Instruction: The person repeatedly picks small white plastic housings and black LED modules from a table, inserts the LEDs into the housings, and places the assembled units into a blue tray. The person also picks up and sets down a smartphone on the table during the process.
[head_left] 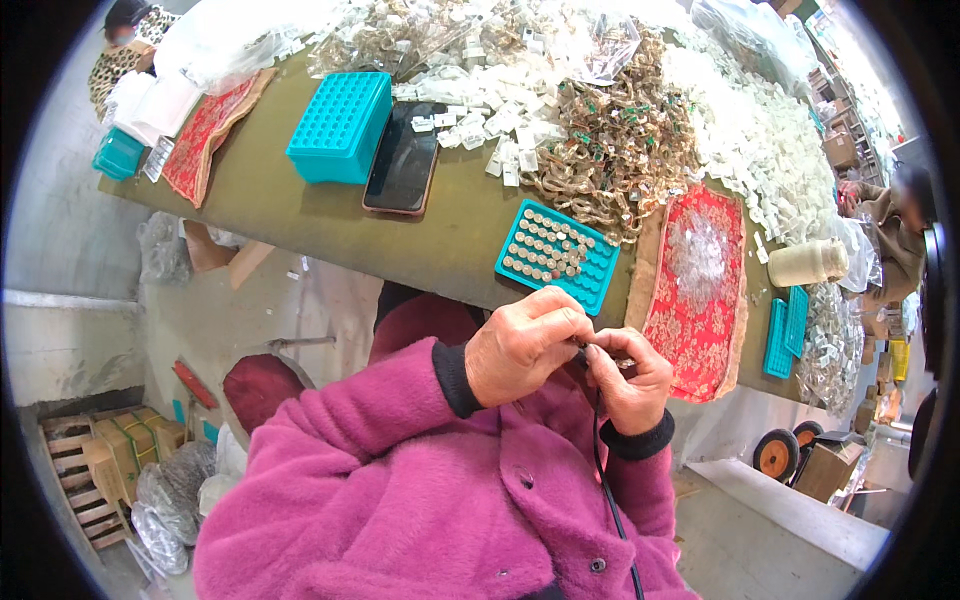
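My left hand point(528, 345) and my right hand point(632, 378) meet in front of my chest, just off the table's near edge. Fingers and thumbs of both are pinched together on something small and dark, mostly hidden between the fingertips. A thin black cord point(606, 490) runs down over my coat from beside my right hand. Just beyond my left hand lies a teal tray point(598, 292) with rows of small round metallic pieces point(534, 246), its right side showing unfilled hollows. To the right of it is a red patterned cloth pad point(690, 340) with small clear bits point(697, 250) on it.
A big heap of brownish strips point(615, 140) and white pieces point(760, 170) covers the far table. A phone point(405, 160) lies beside a teal rack block point(340, 125). At right are a spool point(808, 262) and teal trays point(777, 335). Two other people are at the far corners.
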